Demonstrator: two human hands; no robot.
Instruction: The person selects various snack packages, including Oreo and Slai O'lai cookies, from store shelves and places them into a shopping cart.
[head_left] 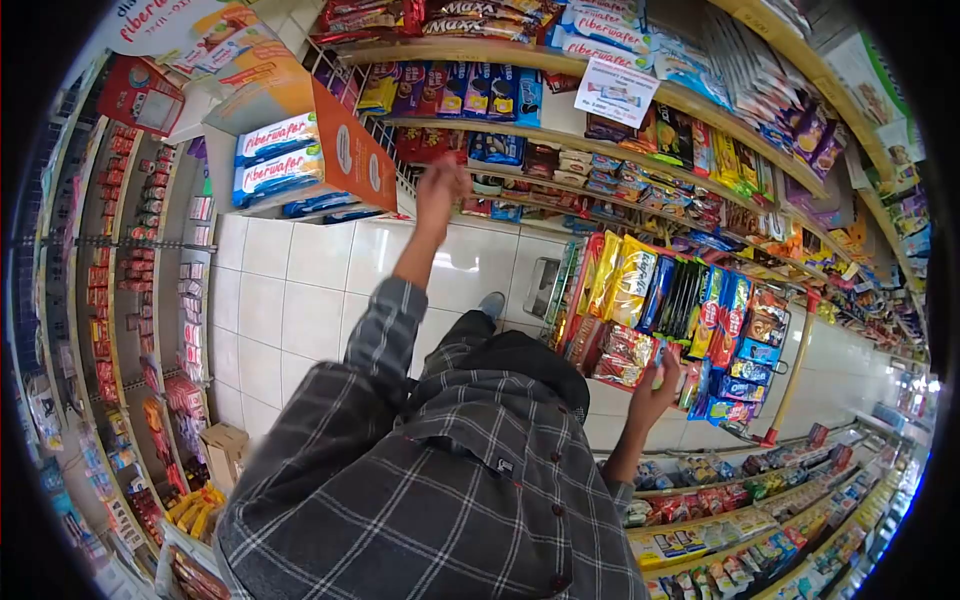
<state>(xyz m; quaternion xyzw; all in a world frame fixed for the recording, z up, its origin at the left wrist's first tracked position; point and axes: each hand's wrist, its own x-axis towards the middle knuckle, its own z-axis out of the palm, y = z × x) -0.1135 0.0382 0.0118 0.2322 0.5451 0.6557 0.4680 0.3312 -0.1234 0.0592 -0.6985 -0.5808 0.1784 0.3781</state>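
My left hand (443,190) reaches forward to the shelf, its fingers blurred and overlapping the front of a row of red snack packets (425,146). Whether those fingers hold anything, I cannot tell. On the right, my right hand (652,388) is at the near side of a cart loaded with snacks, thumb and fingers apart. Just beyond its fingertips lie shiny red-and-silver packets (625,355). Yellow packs (632,280), dark slim packs (682,298), red-and-blue packs (730,318) and blue Oreo packs (745,387) fill the cart in rows.
Shelves of chocolate and biscuits curve along the front, with a price card (617,92) on one edge. An orange display box (345,150) of wafers stands front left. The cart has a red-and-yellow handle (795,370). A cardboard box (225,452) sits on the tiled floor (300,285).
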